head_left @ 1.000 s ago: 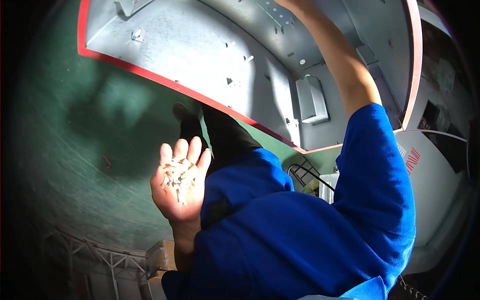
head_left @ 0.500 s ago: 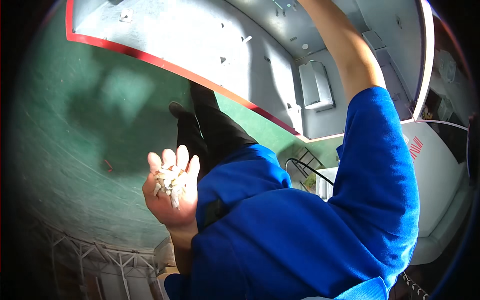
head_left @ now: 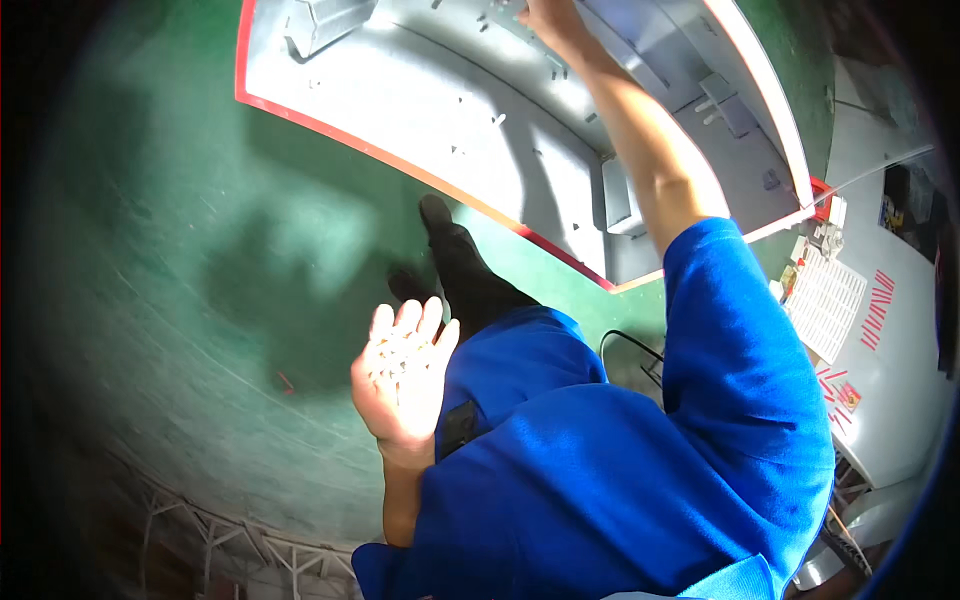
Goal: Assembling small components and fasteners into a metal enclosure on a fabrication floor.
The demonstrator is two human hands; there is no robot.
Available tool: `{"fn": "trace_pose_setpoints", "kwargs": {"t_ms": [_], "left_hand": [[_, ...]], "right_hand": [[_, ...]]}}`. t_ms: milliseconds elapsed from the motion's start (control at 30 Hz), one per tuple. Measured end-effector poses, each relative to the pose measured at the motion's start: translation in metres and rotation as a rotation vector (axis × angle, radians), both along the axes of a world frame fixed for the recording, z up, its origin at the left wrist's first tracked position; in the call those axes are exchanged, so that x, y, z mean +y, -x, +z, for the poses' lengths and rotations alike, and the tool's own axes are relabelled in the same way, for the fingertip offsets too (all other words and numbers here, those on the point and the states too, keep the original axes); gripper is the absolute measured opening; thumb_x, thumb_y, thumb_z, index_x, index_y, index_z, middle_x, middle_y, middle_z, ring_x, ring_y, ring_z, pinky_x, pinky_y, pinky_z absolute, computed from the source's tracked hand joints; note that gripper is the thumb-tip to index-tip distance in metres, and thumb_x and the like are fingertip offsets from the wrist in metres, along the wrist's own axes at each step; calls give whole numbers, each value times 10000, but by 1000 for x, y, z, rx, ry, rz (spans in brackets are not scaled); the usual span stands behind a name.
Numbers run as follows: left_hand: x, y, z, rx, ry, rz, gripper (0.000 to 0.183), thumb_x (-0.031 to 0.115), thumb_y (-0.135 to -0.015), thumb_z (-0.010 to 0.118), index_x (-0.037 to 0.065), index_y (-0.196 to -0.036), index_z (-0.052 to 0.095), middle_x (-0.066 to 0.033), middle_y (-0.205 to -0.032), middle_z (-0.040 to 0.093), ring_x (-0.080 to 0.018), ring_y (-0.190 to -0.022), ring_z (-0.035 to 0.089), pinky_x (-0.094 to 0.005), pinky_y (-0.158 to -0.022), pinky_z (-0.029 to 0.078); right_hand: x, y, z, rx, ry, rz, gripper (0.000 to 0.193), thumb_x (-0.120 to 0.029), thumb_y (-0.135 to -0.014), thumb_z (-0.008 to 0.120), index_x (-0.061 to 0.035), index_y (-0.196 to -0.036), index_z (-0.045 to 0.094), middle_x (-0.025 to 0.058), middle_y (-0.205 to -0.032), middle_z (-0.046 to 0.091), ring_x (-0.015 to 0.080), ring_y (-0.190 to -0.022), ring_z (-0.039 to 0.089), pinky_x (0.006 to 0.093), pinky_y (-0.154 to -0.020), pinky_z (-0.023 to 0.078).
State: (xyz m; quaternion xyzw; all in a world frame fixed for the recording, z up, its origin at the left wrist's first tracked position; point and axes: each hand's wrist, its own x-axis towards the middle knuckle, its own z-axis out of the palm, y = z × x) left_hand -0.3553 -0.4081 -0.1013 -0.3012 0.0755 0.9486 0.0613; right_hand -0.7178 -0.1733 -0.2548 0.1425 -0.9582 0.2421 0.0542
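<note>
My left hand (head_left: pixel 410 380) is turned palm up at the left of my body, fingers loosely cupped. Several small whitish pieces (head_left: pixel 398 362) lie in its palm; bright light washes out their shape, so I cannot name their kind. My right arm stretches up and away into a large grey-white shell (head_left: pixel 400 105) with red edging. At the upper edge of the picture my right hand (head_left: pixel 555 25) is by the shell's far inner wall, where small fittings (head_left: pixel 483 25) stick out. Its fingers are mostly cut off, and what they touch is hidden.
Inside the shell are a white box-shaped part (head_left: pixel 620 200) and a grey block (head_left: pixel 728 105). At the right, a grey surface (head_left: pixel 900 400) bears a white slatted panel (head_left: pixel 828 300) and red strips (head_left: pixel 876 310). A red scrap (head_left: pixel 286 382) lies on the green floor (head_left: pixel 190 300).
The view has shifted, with the slatted panel now showing at the right. My right hand has come partly into the picture at the top. My left hand still carries the whitish pieces.
</note>
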Motion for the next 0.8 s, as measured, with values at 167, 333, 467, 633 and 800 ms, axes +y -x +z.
{"fn": "trace_pose_setpoints", "kwargs": {"t_ms": [167,333,467,633,800], "left_hand": [[-19,-24,24,-72,6,-100,298,197,-929,401,43,-1168,490,-109,-1173,530,-285,-1129,480,-413,-938,392],[-29,-53,19,43,-28,-214,270,204,-944,424,18,-1097,547,-110,-1076,585,-246,-1016,548,-344,-852,454],[-24,-100,8,172,-24,-334,283,204,-947,411,21,-1126,531,-105,-1126,560,-219,-1050,529,-348,-909,432],[2,-140,8,238,346,-609,346,207,-954,373,-12,-1197,483,-122,-1225,519,-218,-1136,510,-355,-1013,382],[61,-174,-17,143,208,-818,382,257,-966,279,12,-1152,505,-131,-1160,551,-233,-1077,537,-334,-966,410]], "right_hand": [[-31,-74,15,-341,510,-357,181,-17,-706,655,7,-871,582,102,-815,641,173,-716,648,291,-534,560],[-97,-205,117,-281,779,7,161,-104,-744,634,14,-854,626,84,-776,652,129,-676,616,283,-607,504],[-108,-354,208,-200,917,296,129,-144,-699,640,-46,-780,615,64,-718,600,187,-702,601,312,-613,473],[-103,-479,199,155,146,576,162,-221,-659,596,-61,-659,572,50,-712,589,228,-796,554,361,-720,466],[-38,-552,184,206,-5,396,134,-181,-658,603,-59,-709,628,35,-792,594,195,-832,525,328,-765,383]]}}
